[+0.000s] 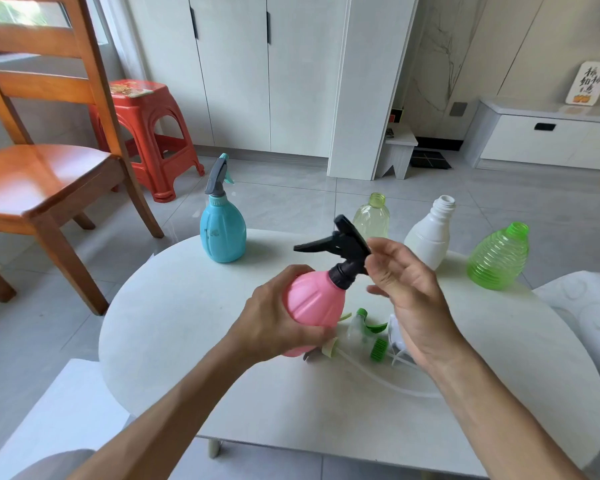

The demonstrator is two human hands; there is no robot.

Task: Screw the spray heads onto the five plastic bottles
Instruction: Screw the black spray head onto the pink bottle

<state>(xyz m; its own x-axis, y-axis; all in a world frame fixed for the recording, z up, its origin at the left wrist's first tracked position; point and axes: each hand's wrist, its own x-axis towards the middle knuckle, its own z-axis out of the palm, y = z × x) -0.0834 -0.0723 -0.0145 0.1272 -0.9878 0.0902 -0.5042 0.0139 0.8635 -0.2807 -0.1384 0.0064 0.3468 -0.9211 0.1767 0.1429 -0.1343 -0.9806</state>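
My left hand grips a pink bottle, tilted above the white table. A black spray head sits on its neck. My right hand is beside that head, fingertips touching its back, fingers loosely apart. At the table's far edge stand a blue bottle with a grey spray head, then a pale yellow-green bottle, a white bottle and a ribbed green bottle, all three with bare necks. Loose spray heads, one green, lie under my hands, partly hidden.
A wooden chair stands left of the table, with a red plastic stool behind it. White cupboards line the back wall. A white cushioned seat touches the table's right side.
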